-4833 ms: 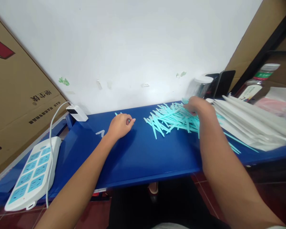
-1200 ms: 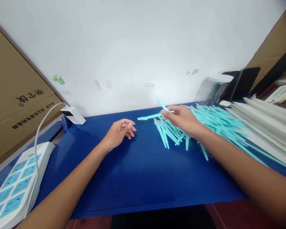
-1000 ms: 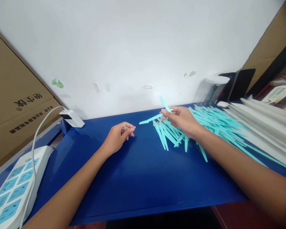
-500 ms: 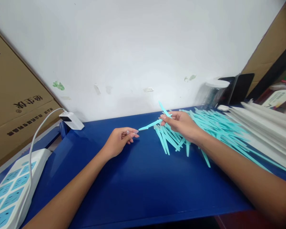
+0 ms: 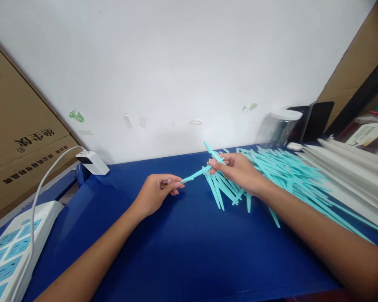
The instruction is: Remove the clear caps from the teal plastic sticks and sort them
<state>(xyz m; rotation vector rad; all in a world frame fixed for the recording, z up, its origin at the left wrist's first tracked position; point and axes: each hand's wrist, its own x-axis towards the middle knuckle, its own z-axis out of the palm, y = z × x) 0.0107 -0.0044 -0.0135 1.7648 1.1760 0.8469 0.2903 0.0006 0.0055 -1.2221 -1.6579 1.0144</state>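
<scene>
Two turquoise eyebrow razors are pinched in my right hand [image 5: 233, 168], crossing at its fingertips. One razor [image 5: 195, 173] slants down-left, and its blade end meets the fingertips of my left hand [image 5: 160, 191]. The second razor [image 5: 210, 148] points up and left toward the wall. My left thumb and forefinger are closed on the tip of the first razor, where a small translucent piece like a blade cap partly shows. Beneath and beside my right hand lies a loose pile of similar turquoise razors [image 5: 290, 178] on the blue table [image 5: 176, 247].
White sheets or sleeves [image 5: 359, 180] are stacked at the right, near a lidded clear jar [image 5: 282, 126] and a dark phone-like slab [image 5: 318, 121]. A white device [image 5: 93, 162] with a cable and a power strip [image 5: 17, 247] occupy the left, beside a cardboard box [image 5: 22, 113].
My left fingertips have closed over the near end of the slanting razor, where a translucent piece showed before. Both hands appear slightly lower, and the view has shifted a little.
</scene>
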